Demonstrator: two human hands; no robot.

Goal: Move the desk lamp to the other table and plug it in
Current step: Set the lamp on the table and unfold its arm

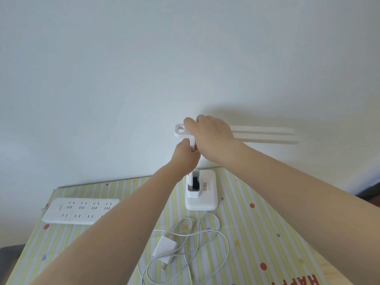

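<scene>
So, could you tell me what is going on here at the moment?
A person is handling a white desk lamp standing on a striped table. The left hand grips its upright stem; the right hand holds the lamp head. The adapter and cable lie loose, not plugged into the power strip.

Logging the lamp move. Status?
Left hand grips lamp post; right hand holds lamp head. Base on table. Adapter unplugged, power strip free.
</scene>
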